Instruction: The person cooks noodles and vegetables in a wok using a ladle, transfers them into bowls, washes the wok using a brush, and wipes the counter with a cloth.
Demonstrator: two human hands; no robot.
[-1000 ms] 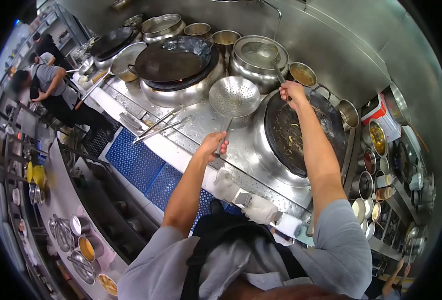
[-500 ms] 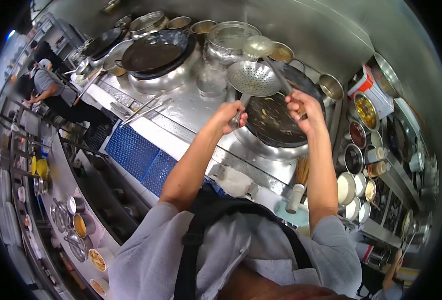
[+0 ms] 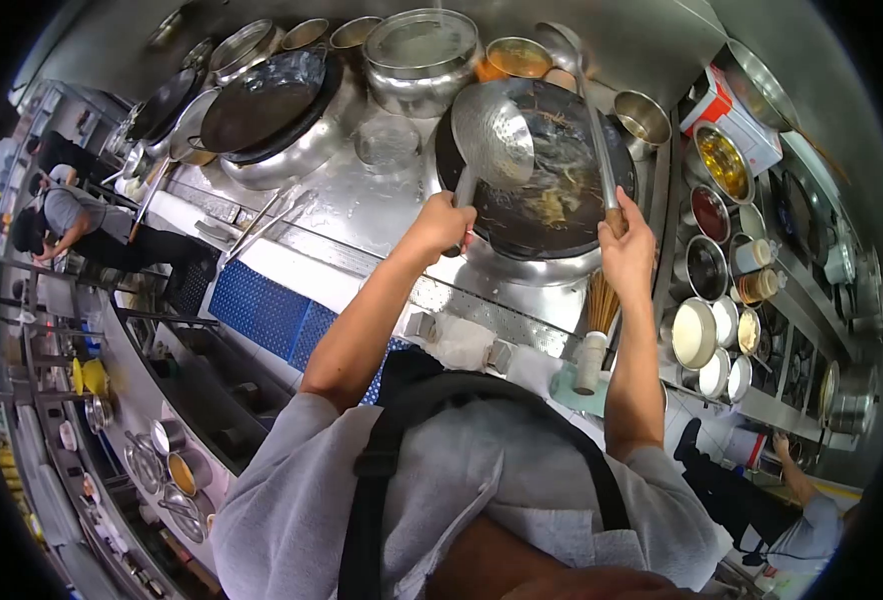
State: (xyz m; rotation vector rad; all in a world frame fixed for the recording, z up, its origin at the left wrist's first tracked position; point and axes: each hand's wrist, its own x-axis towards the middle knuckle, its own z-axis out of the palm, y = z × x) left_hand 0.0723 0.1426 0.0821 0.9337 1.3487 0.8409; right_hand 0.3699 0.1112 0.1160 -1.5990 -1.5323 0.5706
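My left hand (image 3: 442, 224) is closed around the handle of a perforated strainer (image 3: 497, 135). The strainer's bowl is tilted over the left side of a dark wok (image 3: 522, 240). Strips of food (image 3: 552, 205) and some liquid lie in the wok. In my right hand (image 3: 627, 245) is the wooden grip of a long metal ladle (image 3: 598, 135). Its bowl reaches past the wok's far rim, close to a pot of orange-brown liquid (image 3: 519, 58).
A second wok (image 3: 267, 110) sits on the left burner, near a large lidded pot (image 3: 422, 50). A bamboo brush (image 3: 594, 340) lies at the counter's front. Seasoning bowls (image 3: 695, 333) line the right side. Co-workers (image 3: 92, 215) stand at the left and the lower right (image 3: 807, 520).
The strainer has tipped from facing up to a slant over the wok. The ladle's bowl has moved from above the strainer to behind the wok. The view has shifted a little.
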